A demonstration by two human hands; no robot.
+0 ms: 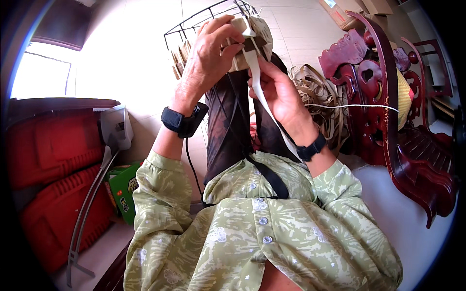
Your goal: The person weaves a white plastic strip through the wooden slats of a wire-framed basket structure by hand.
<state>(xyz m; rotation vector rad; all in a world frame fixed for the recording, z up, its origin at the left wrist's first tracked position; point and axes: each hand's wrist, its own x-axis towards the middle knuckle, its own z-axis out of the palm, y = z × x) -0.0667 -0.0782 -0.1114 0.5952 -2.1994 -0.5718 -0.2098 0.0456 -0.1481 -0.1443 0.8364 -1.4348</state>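
A partly woven basket on a black wire frame [264,30] rests at my knees, its near side wrapped in cream and brown flat strips. My left hand [211,51] grips its near edge, thumb and fingers bent and pressed onto the weave. A long cream strip [257,80] runs from the weave down past my right wrist. Just below the basket, my right hand [281,94] has its fingers curled by this strip, with the thumb pointing up against it. Part of the right fingers is hidden behind the strip.
On the right, a pile of loose strips [315,92] lies on the floor beside a carved dark-red wooden chair [388,131]. Cardboard boxes [340,14] stand behind it. Red cushioned seats [58,150], a green box [124,186] and a grey plastic piece [116,126] are at left.
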